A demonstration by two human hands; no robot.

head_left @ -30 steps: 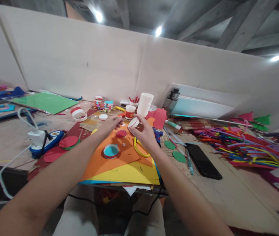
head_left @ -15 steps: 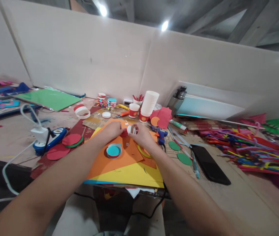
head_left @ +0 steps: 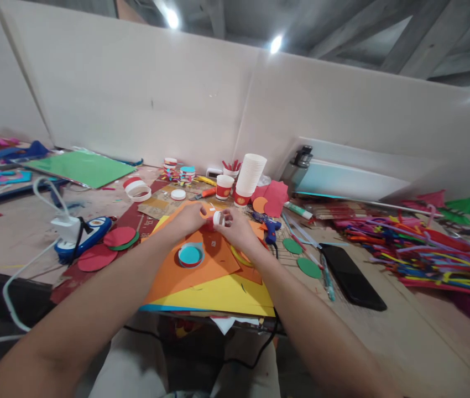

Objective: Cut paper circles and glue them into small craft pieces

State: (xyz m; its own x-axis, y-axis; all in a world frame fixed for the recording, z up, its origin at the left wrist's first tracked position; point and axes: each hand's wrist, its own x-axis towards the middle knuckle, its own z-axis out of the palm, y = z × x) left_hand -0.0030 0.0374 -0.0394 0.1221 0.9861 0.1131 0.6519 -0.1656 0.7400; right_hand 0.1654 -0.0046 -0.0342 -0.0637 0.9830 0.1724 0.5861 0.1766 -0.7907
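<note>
Both of my hands meet over the orange paper sheet [head_left: 193,273] in the middle of the table. My right hand [head_left: 235,228] is closed round a small white cup ring [head_left: 218,218], held on its side. My left hand [head_left: 189,216] pinches a red paper disc [head_left: 208,224] against the ring's open end. Just in front of my hands, a cup ring with a blue disc in it [head_left: 190,255] lies on the orange sheet. A yellow sheet [head_left: 218,293] lies under the orange one.
A stack of white paper cups [head_left: 250,174] and a red-and-white cup [head_left: 224,187] stand behind my hands. A blue glue gun [head_left: 271,228], green discs [head_left: 308,267] and a black phone [head_left: 351,276] lie to the right, with pipe cleaners [head_left: 417,249] beyond. Red discs [head_left: 106,246] and a charger [head_left: 69,228] lie left.
My right hand brought the white ring down from in front of the cups towards my left hand. My left hand picked the red disc off the orange sheet and set it against the ring.
</note>
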